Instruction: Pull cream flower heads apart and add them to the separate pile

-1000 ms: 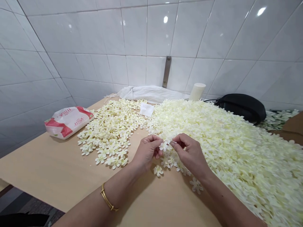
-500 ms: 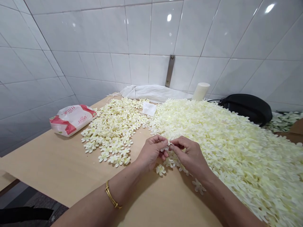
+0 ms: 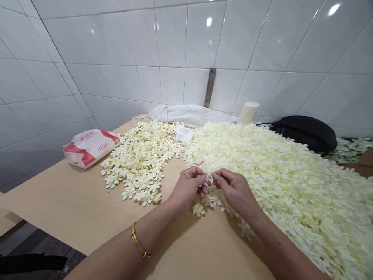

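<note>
Noting both hands at the near-left edge of the large heap [image 3: 279,175]: the left hand [image 3: 189,186] has a narrow grip, thumb and fingers closed on a single white flower [image 3: 207,181], which we see just in front of that edge. The right hand [image 3: 236,191] also shows a narrow grip, thumb meeting forefinger beside the flower; whether a petal is caught there, we cannot tell. We judge that working from both sides steadies so light a piece, and that staying by the heap shortens the reach. Left of the heap lies a smaller pile [image 3: 140,155]; bare desk [image 3: 171,171] parts the two in front, probably to keep them unmixed. We find the tissue pack [image 3: 91,147] well left of the heap, presumably out of the hands' way.
</note>
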Tool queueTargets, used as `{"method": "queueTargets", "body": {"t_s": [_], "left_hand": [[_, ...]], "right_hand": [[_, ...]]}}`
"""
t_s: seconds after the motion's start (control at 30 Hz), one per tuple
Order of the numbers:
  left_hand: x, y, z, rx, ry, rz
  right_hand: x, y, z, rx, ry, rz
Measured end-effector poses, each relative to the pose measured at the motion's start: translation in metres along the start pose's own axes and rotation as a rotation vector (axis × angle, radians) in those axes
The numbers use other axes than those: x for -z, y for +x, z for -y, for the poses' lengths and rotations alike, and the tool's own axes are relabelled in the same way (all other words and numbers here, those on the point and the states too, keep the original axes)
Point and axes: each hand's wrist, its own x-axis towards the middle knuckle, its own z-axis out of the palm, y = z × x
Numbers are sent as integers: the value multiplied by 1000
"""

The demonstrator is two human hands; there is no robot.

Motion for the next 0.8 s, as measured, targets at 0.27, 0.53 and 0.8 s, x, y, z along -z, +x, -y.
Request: {"method": "queueTargets", "body": {"t_s": [0.27,0.53,0.8], "left_hand": [[0,1,-2,-21,7,-58],[-1,0,-1,-43,17,-38],[-1,-2,-4,3,-4,-4]], "right_hand": [[7,2,-4,-48,-140,-346],[2,1,-1,271,-54,-102],[5,0,-1,118,-133,-298]]}}
